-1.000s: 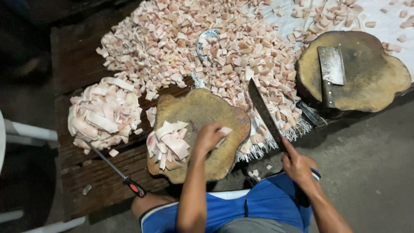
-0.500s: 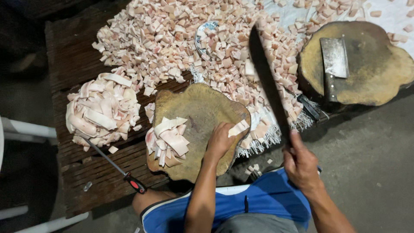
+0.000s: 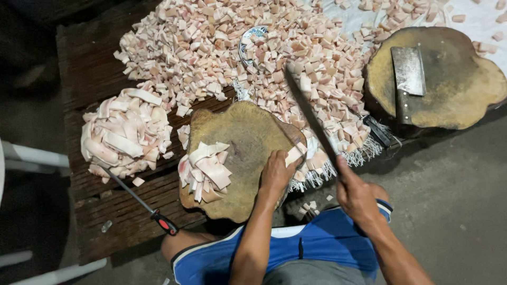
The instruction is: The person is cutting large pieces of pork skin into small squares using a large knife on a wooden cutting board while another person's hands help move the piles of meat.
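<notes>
Over chopping block point(image 3: 240, 137), knife point(image 3: 311, 119) seemingly lower.

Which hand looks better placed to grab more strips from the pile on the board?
Probably the left hand: it rests on the chopping board, beside the strips. The right hand is busy holding the long knife.

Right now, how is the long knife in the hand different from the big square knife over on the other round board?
The long knife has a slim, dark, pointed blade; the cleaver has a wide, square, grey one. The long knife is gripped in the right hand and raised over the cut pieces; the cleaver lies flat on the far chopping block, untouched. Both are cutting tools.
</notes>
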